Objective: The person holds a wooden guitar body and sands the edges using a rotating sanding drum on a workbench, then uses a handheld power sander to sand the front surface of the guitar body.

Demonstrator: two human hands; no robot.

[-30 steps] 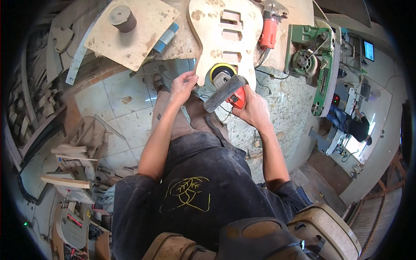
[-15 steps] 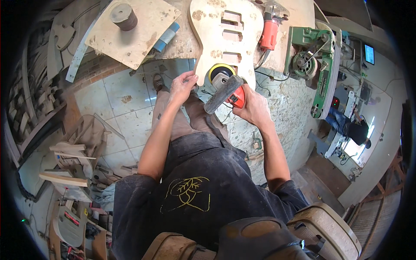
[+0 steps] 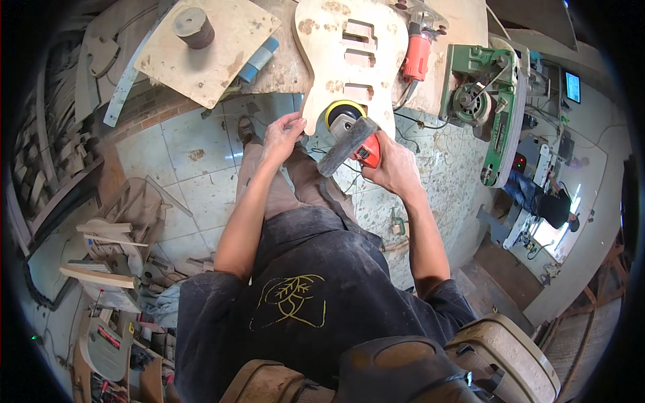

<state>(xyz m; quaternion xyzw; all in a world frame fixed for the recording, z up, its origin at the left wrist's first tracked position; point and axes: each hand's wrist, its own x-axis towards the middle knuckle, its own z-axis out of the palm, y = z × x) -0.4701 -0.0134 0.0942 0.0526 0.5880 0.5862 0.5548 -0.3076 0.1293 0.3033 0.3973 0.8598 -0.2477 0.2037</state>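
Observation:
A pale wooden guitar body (image 3: 324, 64) with several rectangular cut-outs lies at the bench edge, its near horns jutting toward me. My left hand (image 3: 281, 141) pinches the tip of its left horn between thumb and fingers. Wrapped around the red rear body of a handheld angle sander (image 3: 368, 152) is my right hand (image 3: 395, 168). The sander's yellow-rimmed round pad (image 3: 340, 106) rests at the near end of the guitar body, beside the lowest cut-out. A thick dark grey bar (image 3: 348, 146) lies across the tool, partly hiding it. The pad's underside is hidden.
On the bench, a red router (image 3: 417, 54) lies right of the guitar body, close to a green belt sander (image 3: 497, 111). A wooden board (image 3: 228, 40) at left carries a cylinder (image 3: 193, 28). Cables hang below the bench. Another person (image 3: 552, 205) works far right.
Hardly anything differs. Both hands keep their grips, and the sander stays at nearly the same spot on the guitar body; the view shifts very slightly.

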